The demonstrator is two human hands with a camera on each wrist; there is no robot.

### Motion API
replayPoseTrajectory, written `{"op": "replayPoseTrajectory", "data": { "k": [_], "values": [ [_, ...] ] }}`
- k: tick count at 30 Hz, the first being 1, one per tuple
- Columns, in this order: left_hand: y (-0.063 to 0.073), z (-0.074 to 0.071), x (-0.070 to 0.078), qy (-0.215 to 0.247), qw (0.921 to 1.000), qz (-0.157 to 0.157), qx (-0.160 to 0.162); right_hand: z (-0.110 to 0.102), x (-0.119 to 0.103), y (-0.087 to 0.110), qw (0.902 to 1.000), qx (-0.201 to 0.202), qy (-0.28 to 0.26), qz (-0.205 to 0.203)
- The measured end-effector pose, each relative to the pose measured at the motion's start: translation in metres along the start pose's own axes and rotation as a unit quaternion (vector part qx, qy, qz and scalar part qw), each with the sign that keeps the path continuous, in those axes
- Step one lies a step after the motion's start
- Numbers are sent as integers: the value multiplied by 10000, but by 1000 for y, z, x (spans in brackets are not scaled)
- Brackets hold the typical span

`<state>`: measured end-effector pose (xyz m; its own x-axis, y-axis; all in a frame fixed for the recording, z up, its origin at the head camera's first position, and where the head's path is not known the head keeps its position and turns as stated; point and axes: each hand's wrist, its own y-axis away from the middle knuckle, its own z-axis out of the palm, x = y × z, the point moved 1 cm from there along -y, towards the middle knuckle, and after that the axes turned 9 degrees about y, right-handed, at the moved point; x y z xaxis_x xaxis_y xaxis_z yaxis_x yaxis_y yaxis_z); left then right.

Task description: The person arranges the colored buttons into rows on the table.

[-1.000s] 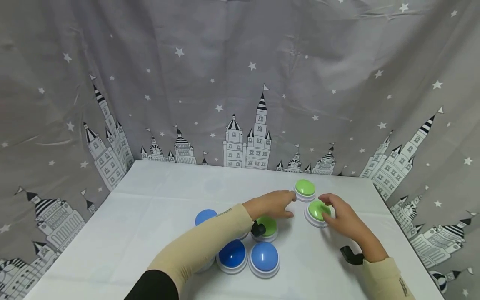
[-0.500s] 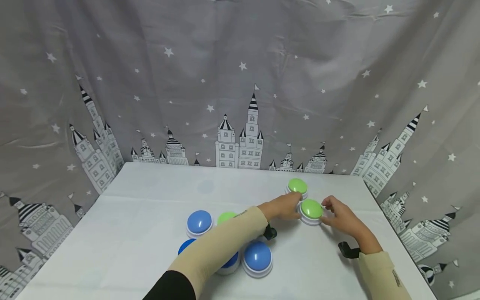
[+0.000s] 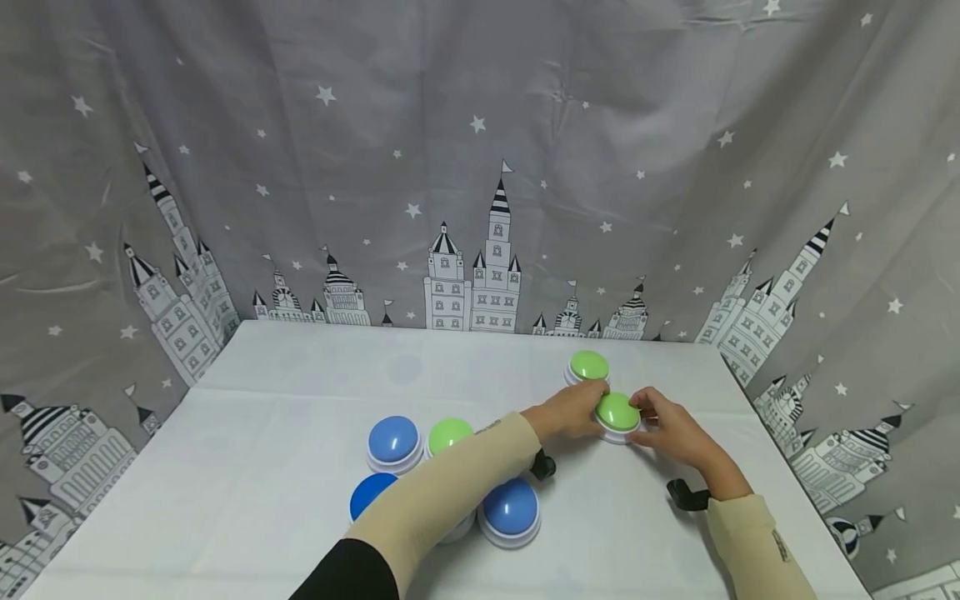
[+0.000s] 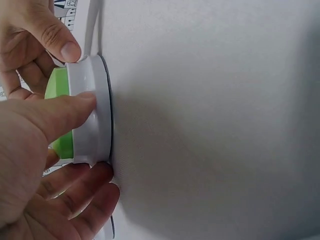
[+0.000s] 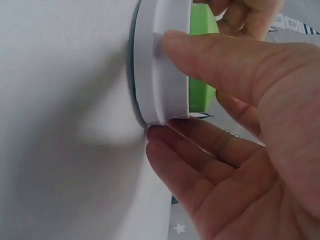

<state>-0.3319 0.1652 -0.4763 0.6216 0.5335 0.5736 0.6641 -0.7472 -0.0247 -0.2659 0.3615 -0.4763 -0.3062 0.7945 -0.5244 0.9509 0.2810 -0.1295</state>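
Observation:
A round push button (image 3: 617, 411) with a green dome and a white base stands dome up on the white table, between both hands. My left hand (image 3: 573, 410) grips its left side, the thumb lying against the white base in the left wrist view and the fingers reaching round the rim. From the other side my right hand (image 3: 671, 425) holds the base between thumb and fingers, seen close in the right wrist view. Just behind it stands another green push button (image 3: 588, 364), partly covered by my left hand.
Left of the hands stand a blue button (image 3: 393, 439), a green button (image 3: 450, 435), a darker blue button (image 3: 371, 492) and a blue button (image 3: 512, 506). My left sleeve (image 3: 442, 483) crosses over this group and hides part of it. A grey castle-print curtain (image 3: 375, 167) hangs behind the table.
My left hand has moved right, from above the table onto the green button's left side. The right hand's fingers have come down round its base. The head view has shifted slightly.

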Motion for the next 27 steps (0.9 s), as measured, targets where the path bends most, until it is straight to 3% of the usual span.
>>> {"op": "replayPoseTrajectory", "data": {
  "k": [12,27],
  "values": [
    [28,-14,11,-373,9990,-52,-232,-4,-26,7,9993,-349,14,-156],
    [88,-24,28,-513,9974,284,-423,1,-72,30,9927,-796,341,-842]
  ]
}}
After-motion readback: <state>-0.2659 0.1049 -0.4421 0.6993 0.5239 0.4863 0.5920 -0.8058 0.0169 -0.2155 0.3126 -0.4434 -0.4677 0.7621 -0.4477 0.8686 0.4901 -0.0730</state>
